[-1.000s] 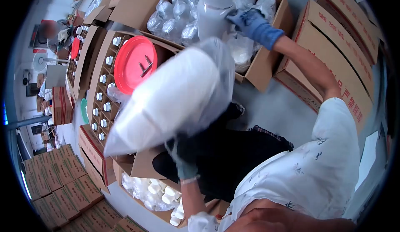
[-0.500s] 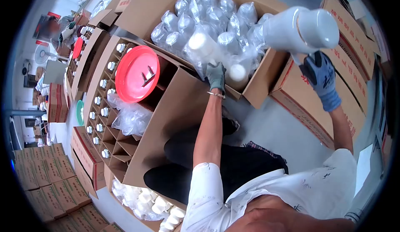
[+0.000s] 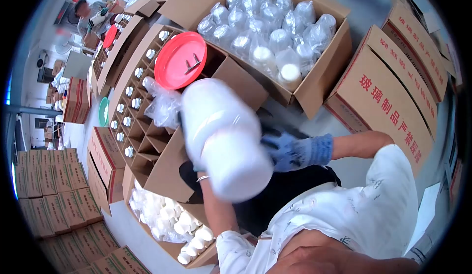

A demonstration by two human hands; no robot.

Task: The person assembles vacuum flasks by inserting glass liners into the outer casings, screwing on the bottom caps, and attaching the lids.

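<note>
A large white bottle (image 3: 221, 131) with a rounded body and a wide white end is held tilted close to the camera, somewhat blurred. My right hand (image 3: 285, 151), in a blue and black glove, grips it from the right; its fingertips are partly hidden. Behind the bottle's lower left side is my left hand (image 3: 198, 167), with only a sliver of grey-green glove and the wrist bracelet showing. Its fingers are hidden. Beyond them, an open carton (image 3: 280, 97) holds several plastic-wrapped bottles (image 3: 265, 55), two with white tops.
A red dish (image 3: 172, 72) with small metal pieces rests on a divided carton (image 3: 162, 163) of capped bottles, beside crumpled plastic (image 3: 164, 109). Below is a box of white caps (image 3: 184, 222). Closed cartons (image 3: 383, 97) stand right, stacked ones (image 3: 54, 190) left. A person (image 3: 91, 18) works far back.
The white bottle has come from the upper right to the centre with my right hand. My left hand has left the wrapped bottles and drawn back behind it. The view has shifted.
</note>
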